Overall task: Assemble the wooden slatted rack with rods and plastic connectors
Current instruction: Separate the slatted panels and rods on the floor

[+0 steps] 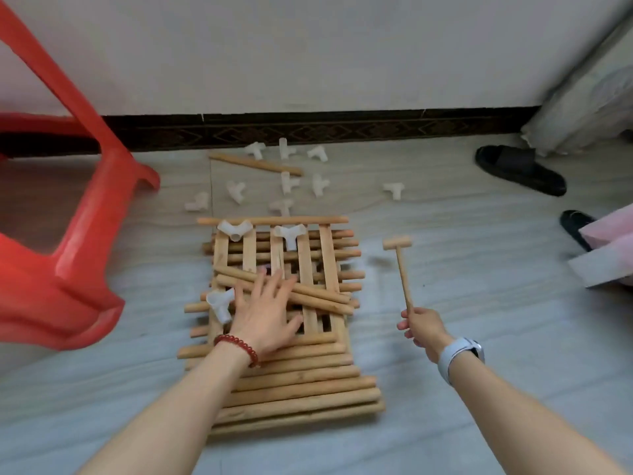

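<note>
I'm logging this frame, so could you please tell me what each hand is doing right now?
Left hand: open, fingers spread flat on the wooden rods.
Right hand: gripping the wooden mallet by its handle.

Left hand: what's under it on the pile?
The left hand lies flat on loose wooden rods crossing the slatted panel. What lies directly beneath the palm is covered.

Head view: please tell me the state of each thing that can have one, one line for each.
Left hand: open, fingers spread, resting on the loose rods.
Right hand: grips the wooden mallet by the handle end, head raised.
Slatted panel: flat on the pile of rods.
Three connectors on the pile: not joined to any rod.
Scattered connectors: loose on the floor.
Red plastic stool: tipped over.
</note>
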A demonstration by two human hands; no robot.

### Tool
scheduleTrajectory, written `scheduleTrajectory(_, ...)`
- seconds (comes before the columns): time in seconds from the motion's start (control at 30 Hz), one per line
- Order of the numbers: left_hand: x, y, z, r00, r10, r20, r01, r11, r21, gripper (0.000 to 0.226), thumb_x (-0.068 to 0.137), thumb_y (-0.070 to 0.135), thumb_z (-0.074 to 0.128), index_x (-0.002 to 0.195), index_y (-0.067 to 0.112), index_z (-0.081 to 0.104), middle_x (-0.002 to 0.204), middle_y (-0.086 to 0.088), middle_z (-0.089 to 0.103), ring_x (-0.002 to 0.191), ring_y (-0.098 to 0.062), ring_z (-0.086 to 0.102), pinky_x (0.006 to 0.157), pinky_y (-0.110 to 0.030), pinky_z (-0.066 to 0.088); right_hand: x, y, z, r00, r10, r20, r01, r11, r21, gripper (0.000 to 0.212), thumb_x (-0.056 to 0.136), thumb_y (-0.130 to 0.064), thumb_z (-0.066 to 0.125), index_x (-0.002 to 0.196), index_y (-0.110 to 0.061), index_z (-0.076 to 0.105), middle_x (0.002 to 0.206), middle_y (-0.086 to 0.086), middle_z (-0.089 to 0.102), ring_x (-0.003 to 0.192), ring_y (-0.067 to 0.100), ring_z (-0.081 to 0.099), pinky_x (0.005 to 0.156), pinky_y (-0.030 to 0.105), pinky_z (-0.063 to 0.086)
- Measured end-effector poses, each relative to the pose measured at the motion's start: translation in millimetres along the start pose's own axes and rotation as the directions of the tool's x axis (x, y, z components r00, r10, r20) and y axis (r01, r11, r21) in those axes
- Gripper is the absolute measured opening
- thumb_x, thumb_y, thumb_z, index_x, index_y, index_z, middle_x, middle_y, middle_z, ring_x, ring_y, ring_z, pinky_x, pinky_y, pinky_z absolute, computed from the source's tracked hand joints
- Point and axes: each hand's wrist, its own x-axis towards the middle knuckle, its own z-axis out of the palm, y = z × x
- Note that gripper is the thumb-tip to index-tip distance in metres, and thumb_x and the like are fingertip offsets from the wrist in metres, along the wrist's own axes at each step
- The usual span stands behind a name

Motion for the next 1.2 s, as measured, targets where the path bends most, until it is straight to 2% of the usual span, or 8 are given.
scheduleTrajectory(0.17, 22.5, 4.2, 26.7, 0.999, -0.031, -0.017, 0.033, 0.988, 0.149, 0.083, 0.084, 0.07, 0.037, 0.15, 0.031, 0.006, 0.159, 0.002, 0.0, 0.145, -0.026, -0.007, 0.111, -0.064, -0.003, 39.6, 36.5, 1.1, 0.997, 0.071, 0.031, -0.07, 0.996, -0.046, 0.014, 0.087, 0.003, 0.048, 0.086, -0.004, 0.061, 0.067, 0.01, 0.056, 0.052, 0.019, 0.048, 0.042, 0.02, 0.035)
scheduleTrajectory(0.4, 17.1, 1.1, 23.0, 0.999, 0.046, 0.016, -0.048, 0.984, 0.174, 0.102, 0.06, 0.086, 0.013, 0.147, 0.033, 0.019, 0.141, -0.001, 0.032, 0.136, -0.02, 0.022, 0.114, -0.057, -0.003, 32.7, -20.4, 13.1, 0.922, -0.3, -0.246, 0.112, 0.812, -0.573, 0.041, 0.09, -0.016, 0.045, 0.13, -0.007, 0.047, 0.134, 0.016, 0.042, 0.125, 0.034, 0.037, 0.099, 0.042, 0.03)
scheduleTrajectory(0.53, -0.7, -3.2, 18.3, 0.979, 0.108, 0.176, -0.136, 0.978, 0.158, 0.121, 0.053, 0.096, 0.027, 0.151, 0.029, 0.004, 0.152, -0.003, 0.017, 0.142, -0.021, 0.012, 0.114, -0.055, -0.009, 10.9, -57.8, 46.2, 0.686, -0.688, 0.236, 0.7, 0.534, -0.474, 0.037, 0.093, -0.017, 0.044, 0.129, -0.012, 0.052, 0.126, 0.009, 0.056, 0.118, 0.028, 0.048, 0.098, 0.042, 0.038)
scheduleTrajectory(0.7, -32.0, -16.6, 32.3, 0.961, 0.146, 0.236, -0.215, 0.929, 0.3, 0.134, 0.054, 0.092, 0.044, 0.142, 0.021, -0.026, 0.151, -0.003, -0.033, 0.138, -0.023, -0.031, 0.109, -0.054, -0.018, -46.7, -38.0, 68.4, 0.372, -0.459, 0.807, 0.918, 0.05, -0.394, 0.083, 0.087, -0.057, 0.05, 0.15, -0.015, 0.014, 0.152, 0.006, 0.027, 0.138, 0.023, 0.025, 0.112, 0.036, 0.021)
scheduleTrajectory(0.8, -47.9, -28.8, 40.1, 0.962, 0.14, 0.236, -0.224, 0.898, 0.378, 0.135, 0.057, 0.088, 0.05, 0.139, 0.019, -0.031, 0.146, -0.005, -0.04, 0.135, -0.026, -0.037, 0.109, -0.057, -0.017, -52.0, -20.6, 70.3, 0.39, -0.423, 0.818, 0.886, -0.069, -0.458, 0.112, 0.076, -0.072, 0.052, 0.149, -0.016, -0.012, 0.158, 0.005, -0.003, 0.144, 0.023, 0.002, 0.117, 0.037, 0.003)
scheduleTrajectory(0.97, -62.3, -31.8, 43.0, 0.981, 0.152, 0.124, -0.186, 0.919, 0.347, 0.122, 0.062, 0.076, 0.061, 0.151, 0.022, -0.002, 0.158, -0.008, -0.011, 0.145, -0.027, -0.011, 0.113, -0.052, -0.009, -55.5, -21.7, 83.8, 0.419, -0.417, 0.807, 0.827, -0.192, -0.528, 0.121, 0.071, -0.065, 0.064, 0.147, -0.025, -0.021, 0.156, 0.011, -0.001, 0.141, 0.03, 0.009, 0.115, 0.046, 0.013)
scheduleTrajectory(1.1, -74.9, -36.0, 49.3, 0.984, 0.171, 0.043, -0.175, 0.924, 0.339, 0.109, 0.051, 0.077, 0.067, 0.139, 0.018, 0.043, 0.138, -0.01, 0.049, 0.127, -0.029, 0.046, 0.105, -0.057, 0.03, -60.7, -19.2, 87.3, 0.443, -0.411, 0.797, 0.858, -0.065, -0.51, 0.113, 0.078, -0.053, 0.066, 0.148, -0.023, -0.018, 0.152, 0.007, 0.012, 0.136, 0.025, 0.021, 0.111, 0.042, 0.026)
scheduleTrajectory(1.2, -82.2, -36.2, 59.9, 0.986, 0.157, -0.064, -0.132, 0.945, 0.298, 0.102, 0.054, 0.071, 0.068, 0.137, 0.015, 0.046, 0.134, -0.01, 0.052, 0.124, -0.029, 0.049, 0.106, -0.058, 0.032, -67.1, -9.9, 87.3, 0.444, -0.458, 0.77, 0.872, 0.023, -0.489, 0.102, 0.08, -0.044, 0.067, 0.15, -0.018, -0.002, 0.141, 0.004, 0.032, 0.125, 0.021, 0.036, 0.104, 0.036, 0.035)
